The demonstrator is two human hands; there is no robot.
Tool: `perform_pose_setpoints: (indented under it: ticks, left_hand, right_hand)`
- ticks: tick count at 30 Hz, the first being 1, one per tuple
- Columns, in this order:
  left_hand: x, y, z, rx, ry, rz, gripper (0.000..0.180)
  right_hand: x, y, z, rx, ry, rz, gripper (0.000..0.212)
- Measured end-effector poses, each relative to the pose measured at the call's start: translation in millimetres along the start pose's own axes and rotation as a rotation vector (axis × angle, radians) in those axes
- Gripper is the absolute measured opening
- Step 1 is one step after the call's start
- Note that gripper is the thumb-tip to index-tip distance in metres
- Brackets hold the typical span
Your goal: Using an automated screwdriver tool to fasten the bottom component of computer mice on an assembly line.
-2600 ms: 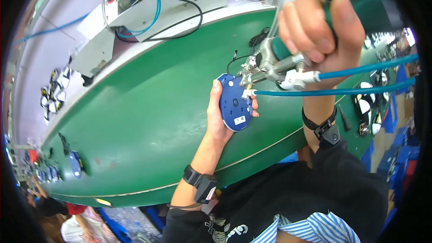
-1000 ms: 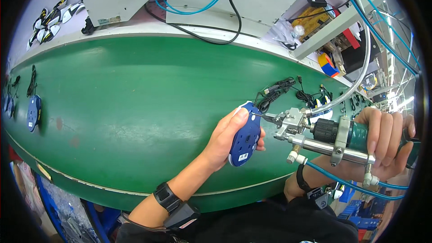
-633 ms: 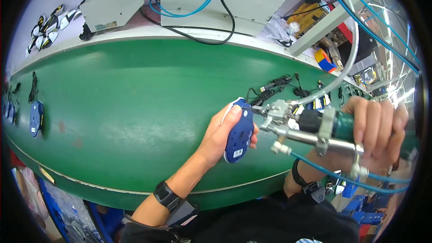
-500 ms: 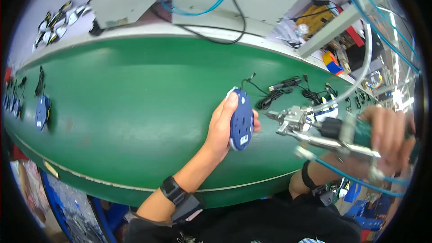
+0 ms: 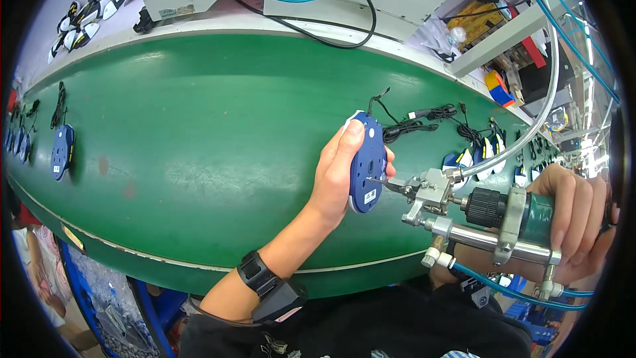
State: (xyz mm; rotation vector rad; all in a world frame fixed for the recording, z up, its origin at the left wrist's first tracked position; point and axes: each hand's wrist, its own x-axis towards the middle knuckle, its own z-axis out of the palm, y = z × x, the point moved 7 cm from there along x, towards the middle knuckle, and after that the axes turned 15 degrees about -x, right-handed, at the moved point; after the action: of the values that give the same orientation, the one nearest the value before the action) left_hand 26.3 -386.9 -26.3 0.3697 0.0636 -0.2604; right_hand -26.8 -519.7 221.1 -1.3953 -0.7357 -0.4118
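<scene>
My left hand (image 5: 331, 172) grips the mouse (image 5: 368, 159) between thumb and fingers, underside showing. Right hand (image 5: 575, 215) clasps the screwdriver (image 5: 487, 207), bit (image 5: 381, 180) over the mouse; contact unclear. Cables (image 5: 412, 130) lie beyond, on green table (image 5: 225, 159).

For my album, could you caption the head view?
Left hand holds a blue mouse; right hand points a driver at its underside.

Mounted on the wearer's head, the left fisheye camera is looking down at close range over the green bench (image 5: 212, 132) toward twelve o'clock; the wearer's torso (image 5: 411, 325) is showing at six.
</scene>
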Motion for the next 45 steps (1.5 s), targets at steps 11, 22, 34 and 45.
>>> perform_pose_setpoints:
  ticks: [11, 22, 34, 45]
  left_hand:
    - [0.4, -3.7, 4.2, 0.044, -0.034, -0.02, 0.048]
    - [2.3, 3.3, -11.0, -0.019, 0.057, 0.01, 0.044]
    - [7.5, 7.7, -0.9, -0.083, -0.012, 0.006, 0.065]
    - [0.7, 6.2, 4.0, -0.065, 0.0, -0.039, 0.068]
  right_hand:
    - [4.0, 6.8, 10.6, 0.04, -0.012, -0.056, 0.01]
    - [1.0, 17.8, 10.9, 0.156, 0.03, -0.005, 0.013]
    - [12.1, 12.4, -1.3, 0.092, -0.052, -0.025, 0.018]
    - [12.1, 23.0, 13.7, -0.004, -0.062, 0.014, 0.018]
